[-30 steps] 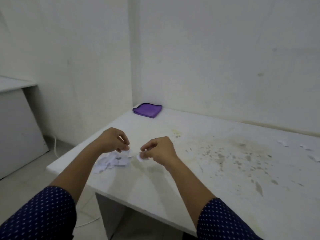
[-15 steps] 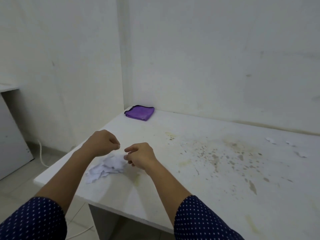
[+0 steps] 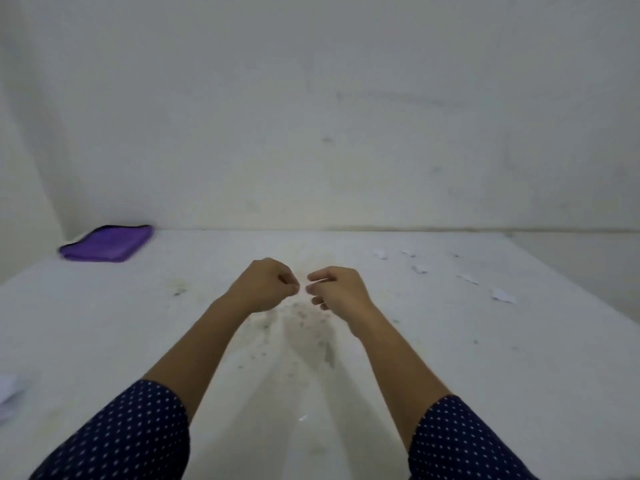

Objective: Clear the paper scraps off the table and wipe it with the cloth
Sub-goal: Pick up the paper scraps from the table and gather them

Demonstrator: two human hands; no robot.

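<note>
My left hand (image 3: pixel 266 285) hovers over the stained middle of the white table (image 3: pixel 104 323), curled into a fist with nothing visible in it. My right hand (image 3: pixel 337 289) is just beside it, fingers loosely curled and holding nothing that I can see. A pile of white paper scraps (image 3: pixel 8 389) lies at the table's left edge, partly cut off by the frame. Several loose scraps (image 3: pixel 502 295) are scattered at the far right, and a tiny one (image 3: pixel 303 418) lies between my forearms. The folded purple cloth (image 3: pixel 105 243) sits at the far left corner.
Brown stains and specks (image 3: pixel 304 327) cover the table under and in front of my hands. White walls close the table in at the back and far left. The table's right edge (image 3: pixel 588 299) runs diagonally past the scattered scraps.
The view has swung right, so the scrap pile slid to the left edge. Both hands left the pile and now hover over the stained middle. The right-side scraps came closer into view.
</note>
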